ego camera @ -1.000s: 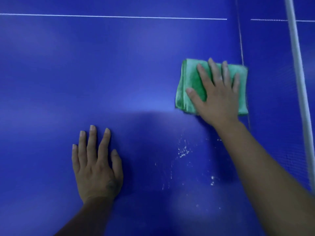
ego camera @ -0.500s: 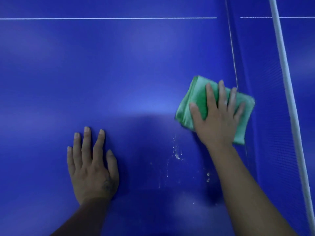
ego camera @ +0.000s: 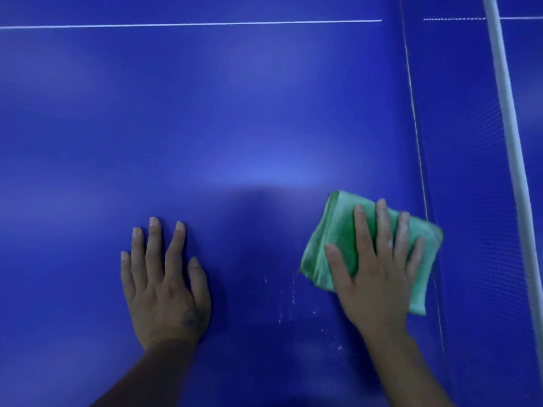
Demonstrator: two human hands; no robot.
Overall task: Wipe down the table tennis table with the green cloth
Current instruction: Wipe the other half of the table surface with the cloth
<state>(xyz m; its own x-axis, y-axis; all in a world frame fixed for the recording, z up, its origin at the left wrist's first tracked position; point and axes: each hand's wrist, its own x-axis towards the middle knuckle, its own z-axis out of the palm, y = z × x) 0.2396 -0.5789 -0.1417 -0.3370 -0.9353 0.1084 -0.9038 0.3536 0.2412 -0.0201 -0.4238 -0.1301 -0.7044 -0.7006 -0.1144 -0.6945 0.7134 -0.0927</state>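
Note:
The blue table tennis table [ego camera: 205, 127] fills the view. A folded green cloth [ego camera: 332, 239] lies flat on it at the right, close to the foot of the net. My right hand [ego camera: 379, 274] presses on the cloth with straight, spread fingers and covers much of it. My left hand [ego camera: 164, 283] rests flat on the bare table surface to the left, fingers straight, holding nothing. Small white specks [ego camera: 291, 301] dot the table between the two hands, just left of the cloth's near corner.
The net [ego camera: 470, 201] stands along the right side, with its white top band [ego camera: 511, 142] running from the top edge down to the right. A thin white line [ego camera: 191, 24] crosses the table at the far side.
My right hand has slid the cloth along the net towards me, turning it slightly clockwise. It now lies beside the white specks. My left hand has stayed flat in place.

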